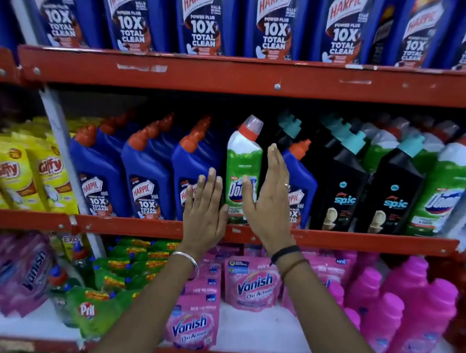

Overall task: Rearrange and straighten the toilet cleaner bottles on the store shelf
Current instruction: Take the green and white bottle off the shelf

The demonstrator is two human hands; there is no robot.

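Fingers [211,184] of the left hand [205,215] and of the right hand [271,206] are lying straight and loosely together, palms flat and gripping nothing, and they are flanking the green Domestos bottle [241,160] that is standing between them on the middle shelf [130,226]. Just outside the left fingers a blue Harpic bottle [191,168] is crowding in, and just beyond the right fingers another blue Harpic bottle [299,180] is sitting against the black Spic bottle [340,188]. Squeezing or pushing unevenly from here is likely to tip the tall green bottle backward or knock these close neighbours askew, since nothing is actually being held.
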